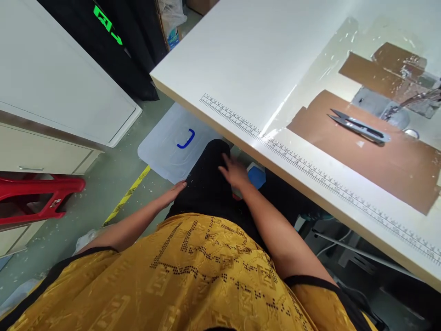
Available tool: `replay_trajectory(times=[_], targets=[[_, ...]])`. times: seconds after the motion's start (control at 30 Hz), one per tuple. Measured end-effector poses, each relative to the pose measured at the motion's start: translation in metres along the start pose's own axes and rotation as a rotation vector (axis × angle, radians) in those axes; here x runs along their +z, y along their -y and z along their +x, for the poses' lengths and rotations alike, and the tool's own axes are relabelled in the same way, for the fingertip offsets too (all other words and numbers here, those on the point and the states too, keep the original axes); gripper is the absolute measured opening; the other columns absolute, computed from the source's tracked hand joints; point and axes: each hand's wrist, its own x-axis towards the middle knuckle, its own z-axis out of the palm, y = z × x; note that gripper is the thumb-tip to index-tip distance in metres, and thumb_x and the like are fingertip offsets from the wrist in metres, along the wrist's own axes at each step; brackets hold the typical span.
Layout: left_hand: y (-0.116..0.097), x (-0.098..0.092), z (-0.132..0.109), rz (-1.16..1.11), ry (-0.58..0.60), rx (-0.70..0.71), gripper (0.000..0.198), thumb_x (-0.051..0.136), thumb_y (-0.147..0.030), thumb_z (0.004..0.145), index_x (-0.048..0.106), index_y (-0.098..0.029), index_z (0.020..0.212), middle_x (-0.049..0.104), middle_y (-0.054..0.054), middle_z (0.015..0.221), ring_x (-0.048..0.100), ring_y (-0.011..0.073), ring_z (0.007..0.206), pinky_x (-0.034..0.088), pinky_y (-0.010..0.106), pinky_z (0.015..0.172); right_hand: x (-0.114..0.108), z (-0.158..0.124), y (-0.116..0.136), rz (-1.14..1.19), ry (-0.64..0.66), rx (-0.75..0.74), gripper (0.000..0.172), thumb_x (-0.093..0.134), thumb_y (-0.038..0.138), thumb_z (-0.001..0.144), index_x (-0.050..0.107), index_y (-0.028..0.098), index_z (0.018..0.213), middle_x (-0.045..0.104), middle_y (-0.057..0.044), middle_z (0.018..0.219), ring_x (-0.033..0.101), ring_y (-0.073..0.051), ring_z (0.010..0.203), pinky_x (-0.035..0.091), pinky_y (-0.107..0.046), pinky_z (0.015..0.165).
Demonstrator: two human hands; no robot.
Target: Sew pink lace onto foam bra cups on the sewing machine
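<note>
Both my hands are down at my black trousers (203, 179), below the level of the table. My left hand (175, 192) rests along the outer side of the thigh, its visible fingers stretched out and nothing seen in it. On the other side, my right hand (237, 173) is by the knee under the table edge, fingers apart and slightly blurred, holding nothing visible. A blue object (257, 176) lies just beyond it, partly hidden. Up on the table, out of reach of both hands, grey thread snips (360, 128) lie on brown cardboard (389, 168).
The white table (241, 50) carries a printed ruler (275, 146) along its near edge. A translucent lid-like sheet (165, 142) with a blue mark is on the floor side. A red stool (41, 197), white cabinet (62, 69) and cables (365, 259) surround me.
</note>
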Motion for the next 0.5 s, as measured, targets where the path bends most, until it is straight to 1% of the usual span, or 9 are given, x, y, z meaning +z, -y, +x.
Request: replay_trajectory(times=[0.03, 0.1, 0.17, 0.23, 0.3, 0.33, 0.4, 0.47, 0.5], targets=[[-0.002, 0.001, 0.000, 0.001, 0.027, 0.025, 0.076, 0.038, -0.071, 0.086, 0.049, -0.015, 0.136, 0.056, 0.012, 0.135, 0.051, 0.0299, 0.126, 0.040, 0.044, 0.108, 0.001, -0.003, -0.020, 0.000, 0.045, 0.113, 0.054, 0.032, 0.046, 0.099, 0.042, 0.017, 0.144, 0.037, -0.017, 0.150, 0.035, -0.031, 0.139, 0.030, -0.048, 0.111], [-0.008, 0.003, 0.008, 0.027, 0.071, 0.088, 0.081, 0.044, -0.070, 0.084, 0.037, -0.017, 0.146, 0.047, 0.012, 0.144, 0.045, 0.0290, 0.132, 0.038, 0.042, 0.111, 0.008, -0.015, -0.050, -0.002, 0.127, 0.240, 0.056, 0.042, 0.045, 0.095, 0.051, 0.007, 0.134, 0.049, -0.027, 0.136, 0.050, -0.037, 0.126, 0.040, -0.052, 0.101], [-0.019, 0.008, 0.021, 0.074, 0.090, 0.153, 0.097, 0.059, -0.068, 0.077, 0.025, -0.016, 0.151, 0.036, 0.014, 0.151, 0.036, 0.0309, 0.138, 0.031, 0.043, 0.115, 0.021, -0.029, -0.063, 0.031, 0.200, 0.277, 0.049, 0.053, 0.043, 0.091, 0.059, 0.008, 0.124, 0.059, -0.023, 0.125, 0.057, -0.034, 0.118, 0.043, -0.051, 0.098], [-0.036, 0.016, 0.036, 0.135, 0.077, 0.201, 0.116, 0.075, -0.062, 0.064, 0.019, -0.012, 0.153, 0.022, 0.017, 0.157, 0.019, 0.0355, 0.145, 0.017, 0.048, 0.120, 0.034, -0.036, -0.062, 0.100, 0.235, 0.245, 0.041, 0.057, 0.039, 0.090, 0.062, 0.012, 0.120, 0.064, -0.017, 0.119, 0.060, -0.028, 0.112, 0.045, -0.047, 0.097], [-0.056, 0.028, 0.043, 0.297, 0.107, 0.274, 0.112, 0.080, -0.056, 0.060, 0.029, -0.014, 0.150, 0.011, 0.016, 0.159, 0.000, 0.0394, 0.147, 0.002, 0.056, 0.118, 0.043, -0.036, -0.054, 0.195, 0.228, 0.176, 0.032, 0.053, 0.033, 0.092, 0.064, 0.015, 0.116, 0.068, -0.011, 0.113, 0.063, -0.022, 0.106, 0.048, -0.040, 0.095], [-0.066, 0.035, 0.044, 0.425, 0.187, 0.340, 0.096, 0.077, -0.055, 0.066, 0.039, -0.018, 0.146, 0.014, 0.013, 0.159, -0.004, 0.0398, 0.146, -0.003, 0.060, 0.116, 0.045, -0.034, -0.050, 0.245, 0.208, 0.142, 0.030, 0.049, 0.031, 0.094, 0.066, 0.016, 0.113, 0.070, -0.009, 0.109, 0.065, -0.021, 0.103, 0.049, -0.036, 0.092], [-0.085, 0.048, 0.038, 0.640, 0.502, 0.505, 0.055, 0.060, -0.051, 0.085, 0.057, -0.023, 0.132, 0.035, 0.008, 0.153, 0.009, 0.0356, 0.147, -0.006, 0.062, 0.115, 0.043, -0.030, -0.044, 0.335, 0.139, 0.097, 0.034, 0.039, 0.029, 0.096, 0.068, 0.016, 0.109, 0.071, -0.008, 0.103, 0.066, -0.020, 0.097, 0.051, -0.033, 0.087], [-0.098, 0.057, 0.028, 0.668, 0.805, 0.597, 0.046, 0.046, -0.046, 0.094, 0.056, -0.022, 0.133, 0.050, 0.008, 0.143, 0.031, 0.0281, 0.142, 0.006, 0.053, 0.119, 0.034, -0.031, -0.040, 0.407, 0.038, 0.075, 0.043, 0.029, 0.033, 0.098, 0.065, 0.015, 0.115, 0.070, -0.010, 0.106, 0.067, -0.021, 0.096, 0.052, -0.035, 0.086], [-0.103, 0.058, 0.023, 0.622, 0.887, 0.606, 0.048, 0.044, -0.045, 0.095, 0.053, -0.020, 0.136, 0.052, 0.008, 0.140, 0.039, 0.0251, 0.138, 0.016, 0.046, 0.119, 0.028, -0.033, -0.037, 0.438, -0.016, 0.064, 0.046, 0.026, 0.035, 0.099, 0.061, 0.015, 0.121, 0.069, -0.011, 0.110, 0.066, -0.021, 0.098, 0.052, -0.037, 0.088]])
